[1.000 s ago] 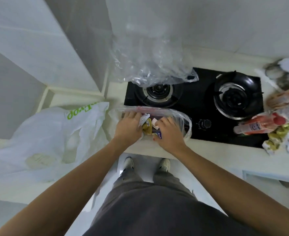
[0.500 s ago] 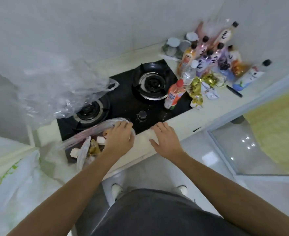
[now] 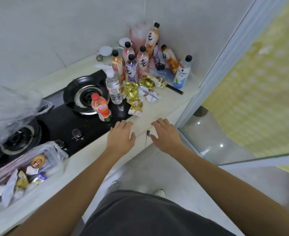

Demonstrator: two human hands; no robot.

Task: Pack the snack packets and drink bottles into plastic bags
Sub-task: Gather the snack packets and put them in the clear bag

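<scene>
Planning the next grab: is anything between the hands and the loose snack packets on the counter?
Nothing visible. Both the left hand and right hand are open over bare counter, and the snack packets lie just beyond. The red-capped bottle stands off to the left on the stove.

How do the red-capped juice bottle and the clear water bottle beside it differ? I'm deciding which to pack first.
The red-capped juice bottle is short and squat with orange-red contents; the clear water bottle is taller, slimmer and see-through. The juice bottle's cap is red, the water bottle's white. The juice bottle stands nearer the hands, the water bottle behind it. Both stand upright on the black stove, capped and untouched.
</scene>
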